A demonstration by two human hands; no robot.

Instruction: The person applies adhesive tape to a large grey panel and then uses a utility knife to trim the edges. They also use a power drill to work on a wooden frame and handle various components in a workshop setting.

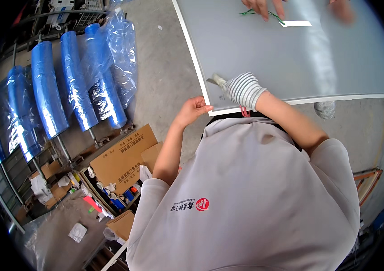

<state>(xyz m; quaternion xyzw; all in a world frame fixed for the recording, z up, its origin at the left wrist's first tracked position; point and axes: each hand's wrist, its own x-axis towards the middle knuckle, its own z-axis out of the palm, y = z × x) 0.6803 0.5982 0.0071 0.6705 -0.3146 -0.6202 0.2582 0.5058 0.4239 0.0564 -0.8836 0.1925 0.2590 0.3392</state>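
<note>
Pinching the near left corner of the panel (255, 54), the left hand (194, 111) sits by the right hand (245, 90), curled round a tool (219, 80); work seems midway, white trim (194, 63) on, what's left I can't tell

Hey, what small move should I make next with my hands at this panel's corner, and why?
I'd probably slide your left hand a little farther from the tool first. That hand is at the panel's white edge near the corner, while the tool in your gloved right hand points toward the same edge, with what looks like a blade.
</note>
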